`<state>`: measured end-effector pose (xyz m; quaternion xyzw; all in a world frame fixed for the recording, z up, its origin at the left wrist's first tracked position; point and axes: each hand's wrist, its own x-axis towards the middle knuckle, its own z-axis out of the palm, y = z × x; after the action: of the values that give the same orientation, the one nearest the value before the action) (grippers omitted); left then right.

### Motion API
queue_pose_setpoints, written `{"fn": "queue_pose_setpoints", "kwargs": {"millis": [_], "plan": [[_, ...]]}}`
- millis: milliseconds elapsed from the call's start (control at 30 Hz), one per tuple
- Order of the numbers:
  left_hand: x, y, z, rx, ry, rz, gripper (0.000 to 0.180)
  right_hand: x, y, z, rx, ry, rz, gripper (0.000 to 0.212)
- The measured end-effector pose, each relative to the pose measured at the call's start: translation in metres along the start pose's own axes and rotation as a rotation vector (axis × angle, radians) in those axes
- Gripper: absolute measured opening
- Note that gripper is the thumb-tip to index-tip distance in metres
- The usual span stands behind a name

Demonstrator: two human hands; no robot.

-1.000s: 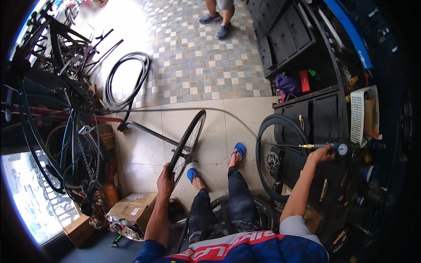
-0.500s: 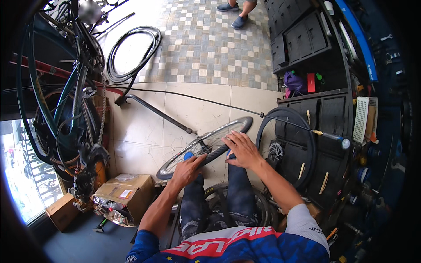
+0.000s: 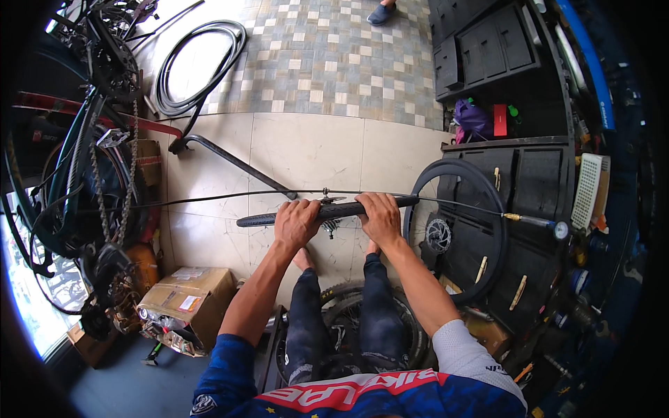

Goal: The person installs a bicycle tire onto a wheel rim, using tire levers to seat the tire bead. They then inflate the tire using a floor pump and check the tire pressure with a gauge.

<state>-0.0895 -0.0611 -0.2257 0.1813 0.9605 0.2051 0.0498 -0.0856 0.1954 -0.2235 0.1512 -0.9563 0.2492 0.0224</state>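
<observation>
A bicycle wheel with a black tyre (image 3: pixel 339 211) stands nearly upright in front of my legs, seen almost edge-on. My left hand (image 3: pixel 296 223) is closed over the top of the tyre, left of the hub. My right hand (image 3: pixel 380 214) wraps round the tyre on the right of it. Between the hands, the hub with its cassette (image 3: pixel 331 227) shows below the tyre. Most of the rim and spokes are hidden beneath. A thin black air hose (image 3: pixel 195 200) runs across just beyond the wheel.
At right, a large black ring (image 3: pixel 456 167) leans by dark drawers, a disc rotor (image 3: pixel 437 235) inside it; the hose's gauge (image 3: pixel 561 230) lies there. A bicycle (image 3: pixel 83 150) and cardboard box (image 3: pixel 191 299) stand left. Another tyre (image 3: pixel 334 296) lies behind my legs. A person's shoe (image 3: pixel 382 14) shows ahead.
The wheel has turned from a slant to nearly edge-on and level across my view. Both hands now grip the tyre; the right was loosely spread before. My feet have moved apart.
</observation>
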Motion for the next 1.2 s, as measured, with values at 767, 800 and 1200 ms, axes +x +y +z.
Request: {"fn": "queue_pose_setpoints", "kwargs": {"millis": [767,800,1200], "plan": [[-0.136,0.109,0.003,-0.176,-0.454,-0.097,0.052,-0.122,0.009,-0.047,0.276,-0.795,-0.042,0.047],[-0.139,0.109,0.003,-0.208,-0.458,-0.098,0.053,-0.124,0.006,-0.046,0.291,-0.805,-0.056,0.047],[-0.091,0.023,-0.012,-0.082,-0.337,-0.077,0.057,-0.105,0.113,-0.087,0.074,-0.562,0.059,0.029]]}}
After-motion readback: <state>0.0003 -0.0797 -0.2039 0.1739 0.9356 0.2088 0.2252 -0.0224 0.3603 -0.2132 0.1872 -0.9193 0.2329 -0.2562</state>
